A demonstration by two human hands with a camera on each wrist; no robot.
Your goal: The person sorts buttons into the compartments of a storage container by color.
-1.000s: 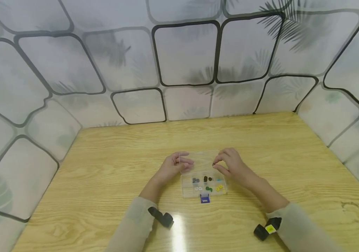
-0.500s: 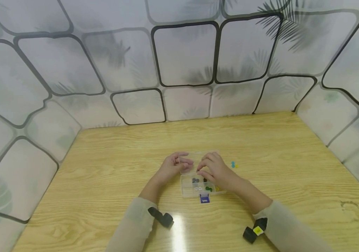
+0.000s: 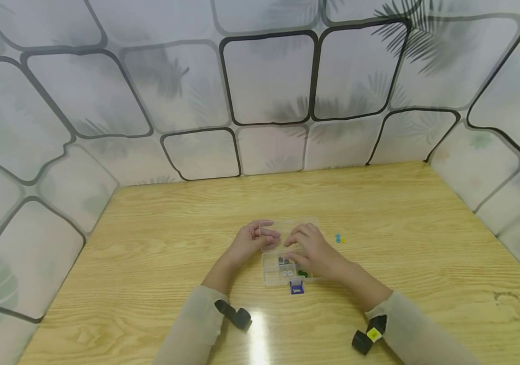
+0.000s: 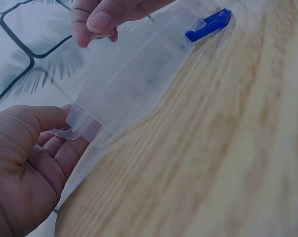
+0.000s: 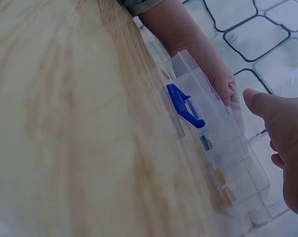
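Note:
A clear compartment box (image 3: 271, 278) lies open on the table, its blue latch (image 3: 296, 288) towards me. Its compartments hold small round pieces: dark grey pieces (image 3: 283, 260), clear ones (image 3: 287, 273) and green ones (image 3: 303, 274). At the left of the raised clear lid (image 3: 292, 225), my left hand (image 3: 253, 241) grips the box's back edge between thumb and fingers; the left wrist view shows this hand (image 4: 35, 158) too. My right hand (image 3: 313, 251) hovers over the box's right half, thumb and fingertips apart, no piece visible between them. It hides several compartments. Orange-yellow pieces (image 5: 224, 186) show through the wall in the right wrist view.
On the wooden table (image 3: 173, 228), right of the lid, lie loose blue pieces (image 3: 338, 238) and a yellow piece (image 3: 343, 241). A patterned curtain or wall covering (image 3: 269, 76) encloses the table's back and sides.
My right hand has moved left over the box with a small dark piece, and its fingertips have since parted. The loose blue and yellow pieces have come into view. The left hand stays put.

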